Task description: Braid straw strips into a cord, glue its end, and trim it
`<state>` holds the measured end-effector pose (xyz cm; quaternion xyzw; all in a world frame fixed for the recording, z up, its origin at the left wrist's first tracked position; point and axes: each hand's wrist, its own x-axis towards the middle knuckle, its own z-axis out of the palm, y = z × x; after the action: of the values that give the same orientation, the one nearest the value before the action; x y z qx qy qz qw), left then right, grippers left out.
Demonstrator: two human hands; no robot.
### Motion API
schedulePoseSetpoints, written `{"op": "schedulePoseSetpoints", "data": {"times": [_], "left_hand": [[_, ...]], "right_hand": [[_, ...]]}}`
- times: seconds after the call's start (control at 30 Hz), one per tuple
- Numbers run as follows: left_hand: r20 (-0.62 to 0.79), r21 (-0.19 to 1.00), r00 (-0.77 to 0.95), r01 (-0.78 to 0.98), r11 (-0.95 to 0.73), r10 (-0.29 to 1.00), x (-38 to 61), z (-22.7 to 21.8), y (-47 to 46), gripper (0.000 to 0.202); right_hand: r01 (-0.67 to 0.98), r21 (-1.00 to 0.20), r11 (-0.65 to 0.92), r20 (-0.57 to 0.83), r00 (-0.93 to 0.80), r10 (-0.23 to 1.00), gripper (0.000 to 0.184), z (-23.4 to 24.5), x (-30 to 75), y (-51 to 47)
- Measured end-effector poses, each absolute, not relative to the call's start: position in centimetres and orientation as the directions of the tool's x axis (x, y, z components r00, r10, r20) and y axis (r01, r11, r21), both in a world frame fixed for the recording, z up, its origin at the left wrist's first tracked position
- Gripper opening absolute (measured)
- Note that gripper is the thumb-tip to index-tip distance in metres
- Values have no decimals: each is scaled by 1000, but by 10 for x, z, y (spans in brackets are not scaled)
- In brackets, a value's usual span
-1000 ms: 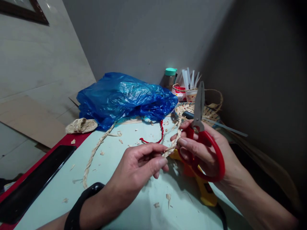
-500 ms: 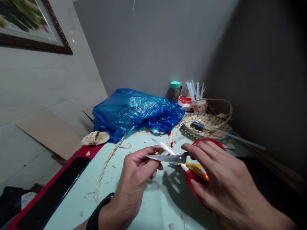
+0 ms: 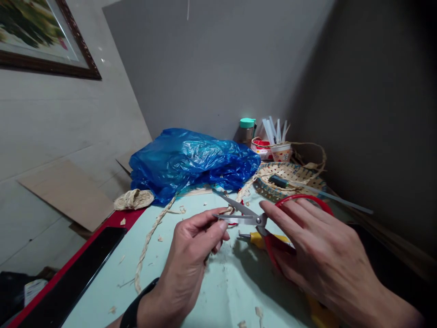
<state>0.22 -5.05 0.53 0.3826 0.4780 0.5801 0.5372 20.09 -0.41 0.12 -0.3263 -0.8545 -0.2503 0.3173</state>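
Observation:
Near the middle of the head view, my left hand [image 3: 191,250] pinches the end of a pale braided straw cord [image 3: 227,210] between thumb and fingers. My right hand [image 3: 317,250] grips scissors [image 3: 259,220] by their red handles. The parted blades point left, with the cord end between them close to my left fingertips. Under the scissors lies a yellow tool with a metal nozzle [image 3: 259,239], like a glue gun, partly hidden by my right hand. A length of braided cord [image 3: 150,237] runs across the pale green tabletop [image 3: 218,291] left of my left hand.
A blue plastic bag [image 3: 191,159] lies at the back, beside a straw bundle [image 3: 134,199]. Back right are a woven basket [image 3: 307,175], a cup of translucent sticks [image 3: 282,152] and a green-lidded jar [image 3: 247,130]. A black slab [image 3: 78,273] lines the left edge. Straw scraps are scattered about.
The scissors have risen slightly and their blades have shifted around the cord end, which now shows more clearly. My left hand stays almost in place. The view has moved a little.

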Motion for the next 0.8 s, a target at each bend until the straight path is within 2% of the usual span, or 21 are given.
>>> {"op": "schedulePoseSetpoints", "data": {"times": [0.13,0.2,0.47,0.67,0.8], "left_hand": [[-55,965,-170,-263,9,984,1,7,-48,10],[-29,976,-190,-218,-13,981,1,6,-47,6],[103,994,-203,-19,-109,974,5,2,-47,11],[103,994,-175,-13,-107,979,5,5,-48,16],[55,993,-169,-96,-72,984,6,6,-49,10]], "right_hand": [[726,201,658,719,-566,404,33,-1,199,-5],[726,189,661,721,-560,409,32,-4,199,-6],[707,125,696,697,-561,446,32,-5,197,-7],[703,110,703,696,-560,451,31,-7,199,-6],[725,87,683,696,-535,479,29,-13,202,-7]]}}
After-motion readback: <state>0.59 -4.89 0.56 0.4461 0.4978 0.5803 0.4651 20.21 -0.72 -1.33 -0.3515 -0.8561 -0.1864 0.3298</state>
